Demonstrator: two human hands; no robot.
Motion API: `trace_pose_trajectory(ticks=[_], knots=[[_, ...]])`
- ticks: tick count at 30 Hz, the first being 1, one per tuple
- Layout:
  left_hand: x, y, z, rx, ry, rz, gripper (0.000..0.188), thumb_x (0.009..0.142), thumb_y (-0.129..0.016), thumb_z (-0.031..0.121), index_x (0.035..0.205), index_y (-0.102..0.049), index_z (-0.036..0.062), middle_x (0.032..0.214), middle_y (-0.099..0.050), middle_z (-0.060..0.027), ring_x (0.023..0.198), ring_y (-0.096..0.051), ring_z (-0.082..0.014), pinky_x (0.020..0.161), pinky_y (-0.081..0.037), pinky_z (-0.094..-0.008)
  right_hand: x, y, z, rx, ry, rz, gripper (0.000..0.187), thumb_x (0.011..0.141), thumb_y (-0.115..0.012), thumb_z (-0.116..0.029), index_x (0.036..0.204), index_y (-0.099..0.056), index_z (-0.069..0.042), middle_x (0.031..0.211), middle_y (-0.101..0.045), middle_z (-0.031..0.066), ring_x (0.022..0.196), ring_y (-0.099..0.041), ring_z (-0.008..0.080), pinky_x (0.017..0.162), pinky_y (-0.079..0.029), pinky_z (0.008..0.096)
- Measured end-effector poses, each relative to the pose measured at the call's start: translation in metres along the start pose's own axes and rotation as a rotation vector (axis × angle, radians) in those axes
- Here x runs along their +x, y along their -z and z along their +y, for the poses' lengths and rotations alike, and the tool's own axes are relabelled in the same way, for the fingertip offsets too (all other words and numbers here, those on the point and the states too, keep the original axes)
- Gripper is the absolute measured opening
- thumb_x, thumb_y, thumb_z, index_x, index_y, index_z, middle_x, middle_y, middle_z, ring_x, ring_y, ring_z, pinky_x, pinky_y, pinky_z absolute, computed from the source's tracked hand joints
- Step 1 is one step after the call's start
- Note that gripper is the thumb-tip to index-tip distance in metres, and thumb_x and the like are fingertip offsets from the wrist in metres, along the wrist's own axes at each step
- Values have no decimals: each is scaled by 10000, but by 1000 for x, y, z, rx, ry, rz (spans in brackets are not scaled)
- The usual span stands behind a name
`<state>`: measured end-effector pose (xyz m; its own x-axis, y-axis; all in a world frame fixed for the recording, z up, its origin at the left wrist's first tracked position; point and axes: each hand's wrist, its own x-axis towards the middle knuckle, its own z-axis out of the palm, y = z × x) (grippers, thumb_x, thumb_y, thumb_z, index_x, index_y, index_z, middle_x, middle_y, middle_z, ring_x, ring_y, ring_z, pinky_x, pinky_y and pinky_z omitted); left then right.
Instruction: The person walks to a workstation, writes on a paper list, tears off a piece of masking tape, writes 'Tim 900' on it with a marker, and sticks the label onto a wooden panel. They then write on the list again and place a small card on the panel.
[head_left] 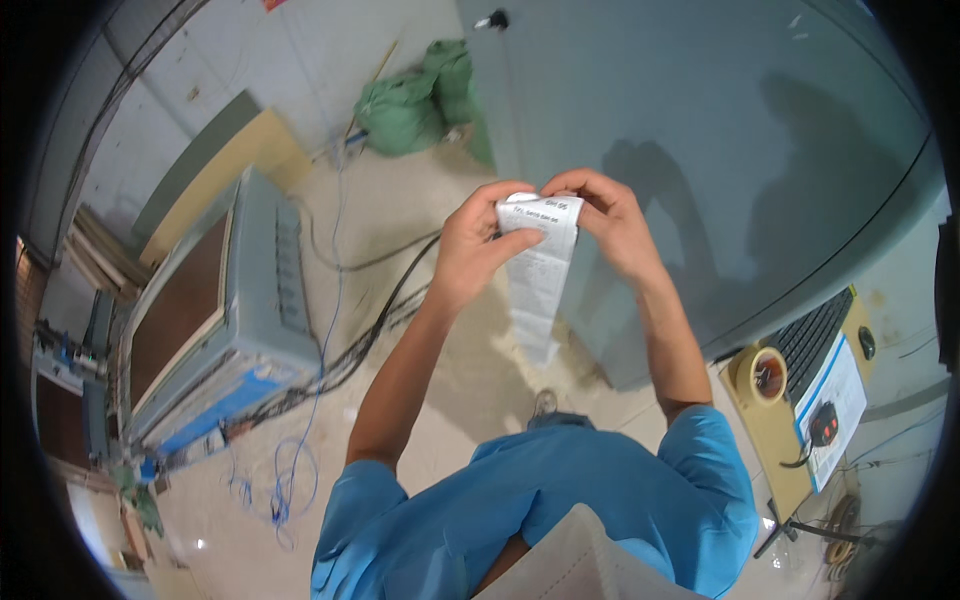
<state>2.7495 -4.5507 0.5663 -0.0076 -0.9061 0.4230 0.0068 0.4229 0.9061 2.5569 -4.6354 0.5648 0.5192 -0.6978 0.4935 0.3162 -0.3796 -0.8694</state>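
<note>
Between my two hands hangs a long white printed paper strip, like a label or receipt, its lower end dangling toward the floor. My left hand pinches its upper left edge, thumb across the front and fingers behind. At the upper right corner, my right hand grips the strip with bent fingers. Part of the fingers of both hands is hidden behind the paper. Right behind the strip stands a large grey-blue metal cabinet, on which shadows fall.
To the left is a grey machine with a large dark panel. Black cables and a blue cord lie on the floor. Green sacks lean at the back wall. A small table at right bears a keyboard, tape roll and papers.
</note>
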Motion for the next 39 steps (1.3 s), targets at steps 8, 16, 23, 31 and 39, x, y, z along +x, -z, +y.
trace_pose_trajectory(ticks=[8, 16, 23, 31, 39], knots=[[97, -2, 9, -49, -80, -101, 614, 897, -748, -41, 1451, -487, 4, 1141, -729, -139, 1049, -714, -181, 895, -600, -323, 58, 35, -39, -405, 275, 169, 214, 940, -745, -204, 1006, -765, -1, 1220, -712, 118, 1129, -650, 244, 974, -496, 384], [178, -13, 14, -81, -204, -140, 388, 909, -782, 56, 1277, -678, -9, 1028, -758, -79, 932, -720, -130, 782, -575, -275, 99, 59, -77, -753, 516, 339, 169, 861, -809, -164, 953, -770, -28, 1040, -740, 78, 970, -659, 227, 858, -511, 350], [244, -34, 13, -186, -255, -132, 229, 943, -787, 209, 1009, -778, -10, 854, -757, -49, 751, -696, -102, 677, -544, -253, 133, 69, -104, -937, 527, 570, 236, 857, -834, -213, 963, -770, -12, 835, -702, 69, 789, -626, 162, 714, -520, 311], [324, -51, 19, -400, -269, -267, 332, 972, -764, 313, 1013, -768, -17, 855, -746, -59, 741, -677, -109, 659, -532, -273, 192, 75, -137, -1490, 436, 768, 244, 891, -820, -215, 1016, -749, -17, 838, -705, 28, 740, -609, 117, 659, -497, 282], [343, -34, 6, -584, -217, -349, 269, 980, -719, 234, 1062, -752, -19, 896, -748, -71, 758, -676, -115, 679, -542, -290, 234, 64, -133, -1843, 534, 846, 204, 833, -801, -185, 859, -653, -46, 759, -601, 158, 771, -605, 376, 695, -482, 479]])
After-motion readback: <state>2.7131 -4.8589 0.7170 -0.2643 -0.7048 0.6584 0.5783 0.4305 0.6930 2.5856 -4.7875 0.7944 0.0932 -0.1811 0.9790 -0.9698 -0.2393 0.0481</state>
